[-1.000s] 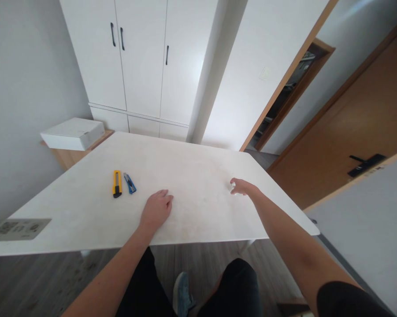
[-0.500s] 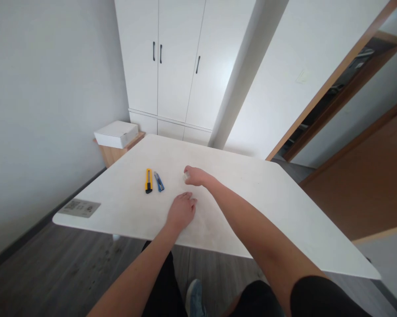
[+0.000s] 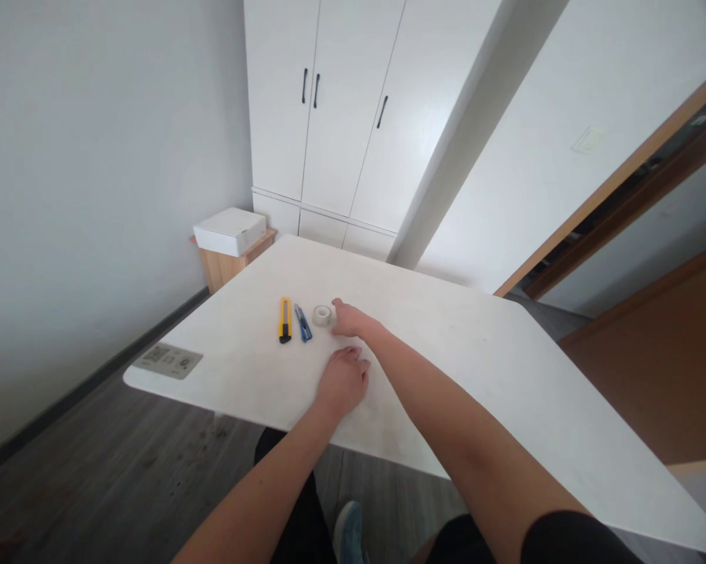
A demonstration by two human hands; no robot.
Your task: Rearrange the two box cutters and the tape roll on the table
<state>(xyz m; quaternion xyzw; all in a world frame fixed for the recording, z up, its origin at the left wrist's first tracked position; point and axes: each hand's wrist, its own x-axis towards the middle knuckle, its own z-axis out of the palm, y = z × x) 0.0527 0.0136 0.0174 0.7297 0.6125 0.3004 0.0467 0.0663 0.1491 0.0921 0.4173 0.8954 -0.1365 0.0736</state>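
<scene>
A small roll of clear tape [image 3: 323,316] lies flat on the white table [image 3: 447,337]. At its right side is my right hand [image 3: 353,319], with thumb and fingers apart and nothing held; whether a fingertip still touches the roll I cannot tell. Closer to me, my left hand [image 3: 344,381] rests on the tabletop with its fingers laid out and nothing under them that shows. Left of the tape lies a blue utility knife [image 3: 303,323], and beside that a yellow utility knife [image 3: 285,320] with a black end.
A grey printed label [image 3: 168,360] is stuck at the table's left corner. Beyond that corner, a white box [image 3: 230,231] stands on a small wooden cabinet [image 3: 223,266]. White wardrobe doors [image 3: 353,102] rise behind the table. A shoe [image 3: 348,533] shows on the floor below.
My right hand has let go of the tape roll, which now lies next to the blue knife. The whole view has shifted, so the table sits farther right. My left hand stays on the tabletop.
</scene>
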